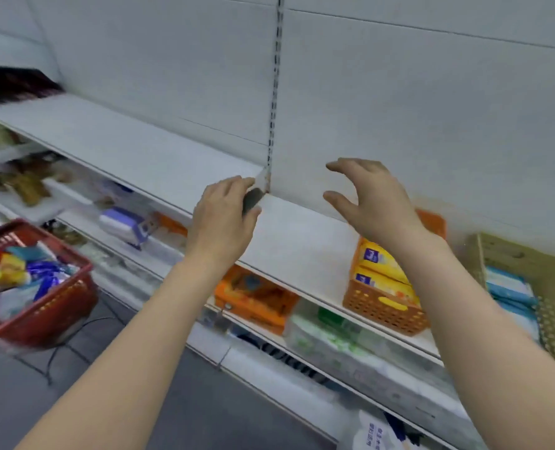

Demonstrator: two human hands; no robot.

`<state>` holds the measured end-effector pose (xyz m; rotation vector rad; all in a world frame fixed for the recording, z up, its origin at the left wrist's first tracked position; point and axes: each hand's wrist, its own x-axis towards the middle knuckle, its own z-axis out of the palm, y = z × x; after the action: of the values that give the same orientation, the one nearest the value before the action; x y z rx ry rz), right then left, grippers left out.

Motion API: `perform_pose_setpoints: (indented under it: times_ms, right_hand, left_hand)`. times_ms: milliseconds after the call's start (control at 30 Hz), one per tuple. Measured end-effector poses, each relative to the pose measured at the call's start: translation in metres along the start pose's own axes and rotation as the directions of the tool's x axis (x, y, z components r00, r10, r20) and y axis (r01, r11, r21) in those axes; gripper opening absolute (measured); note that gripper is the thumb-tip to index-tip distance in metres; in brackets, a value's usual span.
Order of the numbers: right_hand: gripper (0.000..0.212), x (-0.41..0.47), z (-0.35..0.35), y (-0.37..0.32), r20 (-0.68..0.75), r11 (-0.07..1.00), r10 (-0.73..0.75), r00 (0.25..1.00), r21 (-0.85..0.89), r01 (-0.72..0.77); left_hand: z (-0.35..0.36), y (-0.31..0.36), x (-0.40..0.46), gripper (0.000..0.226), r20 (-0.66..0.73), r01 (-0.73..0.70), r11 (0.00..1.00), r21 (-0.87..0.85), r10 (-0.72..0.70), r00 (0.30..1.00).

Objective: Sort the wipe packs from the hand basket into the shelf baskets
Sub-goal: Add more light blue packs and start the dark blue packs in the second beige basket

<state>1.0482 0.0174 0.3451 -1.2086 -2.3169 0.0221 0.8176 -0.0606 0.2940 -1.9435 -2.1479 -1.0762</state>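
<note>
while both your arms reach up over the front edge of the bare white shelf (146, 147), neither hand carries a wipe pack; your left hand (225, 219) has its fingers curled round a small dark thing (252, 200) near the shelf's front edge, too blurred to name; your right hand (368, 203) hovers above the shelf with fingers and thumb spread wide and holding nothing, which reads as a hand between picks rather than one placing; the wipe packs (26, 277) you have yet to sort sit heaped in the red hand basket (62, 310), low at your left and well apart from both hands; on the shelf below, toward its right end, the orange basket (383, 313) holds yellow packs (380, 264) stood on edge; just right of it the tan basket (545, 271) holds pale blue packs (506, 287); another orange basket (256, 300) sits under your left forearm, its contents too smeared to tell; i'd judge your next move is a reach back down to the red hand basket.
</note>
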Motion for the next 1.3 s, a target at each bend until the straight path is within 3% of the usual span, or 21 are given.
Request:
perform_pose_setpoints:
  times_ms: [133, 267, 500, 700, 833, 967, 1200, 1300]
  right_hand:
    - [0.048, 0.013, 0.079, -0.09, 0.071, 0.992, -0.098, 0.993, 0.082, 0.092]
    - [0.049, 0.021, 0.155, -0.171, 0.214, 0.97, -0.184, 0.959, 0.195, 0.143]
    - [0.047, 0.069, 0.288, -0.283, 0.433, 0.906, -0.401, 0.808, 0.318, 0.279]
    - [0.045, 0.162, 0.425, -0.374, 0.526, 0.866, -0.477, 0.704, 0.416, 0.277]
    - [0.046, 0.222, 0.523, -0.423, 0.648, 0.884, -0.457, 0.609, 0.408, 0.229]
    - [0.047, 0.258, 0.626, -0.461, 0.829, 0.934, -0.356, 0.43, 0.329, 0.14]
    - [0.06, 0.238, 0.737, -0.481, 0.978, 0.991, -0.134, 0.16, 0.13, 0.034]
    - [0.061, 0.223, 0.759, -0.481, 0.987, 0.991, -0.06, 0.148, 0.076, -0.105]
  left_hand:
    - [-0.051, -0.096, -0.04, 0.045, -0.028, 0.104, 0.99, 0.094, -0.102, 0.994]
    - [-0.079, -0.182, -0.087, 0.044, -0.05, 0.293, 0.951, 0.103, -0.289, 0.956]
    - [-0.091, -0.318, -0.121, 0.041, -0.081, 0.563, 0.82, 0.101, -0.557, 0.826]
    - [-0.096, -0.473, -0.103, 0.038, -0.094, 0.718, 0.689, 0.098, -0.712, 0.696]
    - [-0.087, -0.571, -0.079, 0.037, -0.03, 0.806, 0.586, 0.082, -0.807, 0.59]
    - [-0.065, -0.655, -0.07, 0.038, 0.064, 0.892, 0.449, 0.056, -0.893, 0.446]
    - [-0.022, -0.731, -0.087, 0.04, 0.248, 0.967, 0.245, 0.075, -0.943, 0.22]
    - [-0.005, -0.75, -0.09, 0.044, 0.348, 0.984, 0.174, 0.041, -0.926, 0.149]
